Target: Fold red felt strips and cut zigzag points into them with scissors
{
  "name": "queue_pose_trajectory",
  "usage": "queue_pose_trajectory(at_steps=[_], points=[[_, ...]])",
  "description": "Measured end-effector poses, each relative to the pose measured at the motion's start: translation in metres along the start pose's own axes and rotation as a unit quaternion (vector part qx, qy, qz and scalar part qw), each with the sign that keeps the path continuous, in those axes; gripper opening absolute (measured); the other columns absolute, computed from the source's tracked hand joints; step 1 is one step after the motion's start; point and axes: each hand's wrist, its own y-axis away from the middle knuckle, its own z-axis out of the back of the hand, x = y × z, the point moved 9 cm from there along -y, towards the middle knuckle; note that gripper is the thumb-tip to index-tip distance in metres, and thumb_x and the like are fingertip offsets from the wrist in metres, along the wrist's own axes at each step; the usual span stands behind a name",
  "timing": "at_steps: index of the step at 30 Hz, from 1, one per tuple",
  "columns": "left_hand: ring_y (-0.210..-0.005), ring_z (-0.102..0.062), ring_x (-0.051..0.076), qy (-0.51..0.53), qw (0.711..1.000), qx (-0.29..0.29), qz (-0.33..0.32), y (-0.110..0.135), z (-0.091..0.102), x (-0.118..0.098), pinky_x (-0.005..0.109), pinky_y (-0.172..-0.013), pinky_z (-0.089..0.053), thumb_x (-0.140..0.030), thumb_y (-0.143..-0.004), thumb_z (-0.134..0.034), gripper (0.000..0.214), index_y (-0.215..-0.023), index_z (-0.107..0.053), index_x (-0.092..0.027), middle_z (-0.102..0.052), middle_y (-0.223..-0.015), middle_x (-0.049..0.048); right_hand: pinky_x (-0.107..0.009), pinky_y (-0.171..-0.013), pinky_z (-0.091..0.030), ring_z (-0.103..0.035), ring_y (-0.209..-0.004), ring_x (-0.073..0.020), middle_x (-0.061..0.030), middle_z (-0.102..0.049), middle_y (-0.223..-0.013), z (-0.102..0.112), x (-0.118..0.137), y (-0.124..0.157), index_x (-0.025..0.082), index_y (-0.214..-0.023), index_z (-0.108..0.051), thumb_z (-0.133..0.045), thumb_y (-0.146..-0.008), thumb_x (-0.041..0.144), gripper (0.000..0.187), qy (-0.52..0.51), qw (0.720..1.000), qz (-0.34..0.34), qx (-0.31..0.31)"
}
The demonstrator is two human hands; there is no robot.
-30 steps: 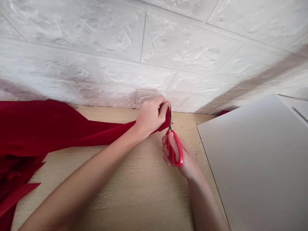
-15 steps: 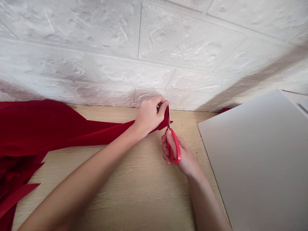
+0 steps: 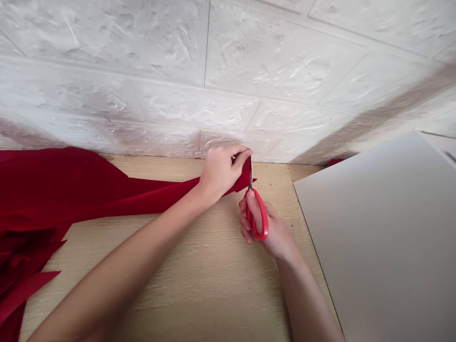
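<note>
The left hand (image 3: pixel 220 172) pinches the end of the red fabric (image 3: pixel 89 192) — which trails left across the wooden table (image 3: pixel 199 280). Just beside it, the right hand (image 3: pixel 265 228) grips red-handled scissors (image 3: pixel 255 209), blades against the fabric's edge.

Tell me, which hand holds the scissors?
The right hand, fingers through the red scissors; the left hand pinches the red cloth instead.

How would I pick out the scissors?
Start at the white brick-pattern wall behind the wooden table. Where the red fabric ends in the left hand, the scissors sit in the right hand. Only they have red loop handles and metal blades.
</note>
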Motion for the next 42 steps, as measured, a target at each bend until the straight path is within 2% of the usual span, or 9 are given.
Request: queue_pose_trajectory(at_steps=[8, 16, 24, 29, 35, 42], points=[[-0.068, -0.067, 0.015, 0.007, 1.0, 0.004, 0.008, 0.0, 0.0, 0.002, 0.029, -0.065, -0.048, -0.029, -0.095, -0.061, 0.024, -0.078, -0.075, -0.021, -0.078, -0.08, 0.0, -0.024, -0.04, -0.033, -0.039, -0.036, -0.0088, 0.0104, -0.038, -0.047, 0.0, -0.001, -0.001, 0.024, -0.074, -0.046, -0.058, -0.082, 0.079, 0.056, 0.026, 1.0, -0.004, -0.001], [-0.066, -0.065, 0.014, 0.007, 1.0, 0.017, 0.004, 0.0, -0.003, 0.003, 0.029, -0.067, -0.048, -0.028, -0.096, -0.06, 0.025, -0.079, -0.076, -0.021, -0.077, -0.08, -0.0003, -0.025, -0.042, -0.036, -0.046, -0.036, -0.0106, 0.008, -0.046, -0.047, 0.003, -0.004, -0.003, 0.023, -0.074, -0.049, -0.056, -0.085, 0.077, 0.055, 0.045, 0.999, -0.001, -0.004], [-0.073, -0.07, 0.016, 0.002, 1.0, 0.02, -0.004, 0.0, -0.002, 0.003, 0.029, -0.072, -0.05, -0.028, -0.097, -0.06, 0.025, -0.079, -0.076, -0.021, -0.078, -0.081, 0.0001, -0.025, -0.044, -0.038, -0.052, -0.037, -0.0125, 0.0064, -0.05, -0.046, 0.002, -0.007, -0.004, 0.023, -0.074, -0.051, -0.056, -0.081, 0.082, 0.06, 0.038, 0.999, -0.017, 0.0], [-0.073, -0.071, 0.015, 0.012, 1.0, 0.017, -0.016, 0.001, -0.002, 0.001, 0.027, -0.071, -0.051, -0.026, -0.096, -0.06, 0.025, -0.079, -0.077, -0.021, -0.079, -0.081, -0.0004, -0.025, -0.043, -0.039, -0.051, -0.037, -0.0117, 0.0058, -0.05, -0.046, 0.003, -0.006, -0.004, 0.022, -0.071, -0.051, -0.06, -0.079, 0.082, 0.061, 0.031, 0.999, -0.017, -0.003], [-0.077, -0.071, 0.015, 0.017, 1.0, 0.011, -0.008, 0.002, -0.003, 0.003, 0.026, -0.073, -0.052, -0.029, -0.096, -0.06, 0.022, -0.085, -0.077, -0.021, -0.08, -0.088, 0.0003, -0.023, -0.04, -0.031, -0.045, -0.037, -0.0092, 0.0079, -0.045, -0.049, 0.035, 0.004, -0.004, 0.022, -0.074, -0.05, -0.063, -0.075, 0.082, 0.061, 0.012, 0.993, 0.014, -0.115], [-0.066, -0.064, 0.012, 0.022, 0.999, 0.029, -0.003, 0.002, -0.006, -0.004, 0.026, -0.067, -0.046, -0.025, -0.095, -0.06, 0.02, -0.08, -0.07, -0.018, -0.073, -0.074, -0.0008, -0.027, -0.048, -0.037, -0.046, -0.044, -0.0114, 0.0075, -0.043, -0.054, 0.068, 0.012, -0.005, 0.023, -0.077, -0.052, -0.059, -0.081, 0.08, 0.057, 0.101, 0.972, 0.079, -0.196]])
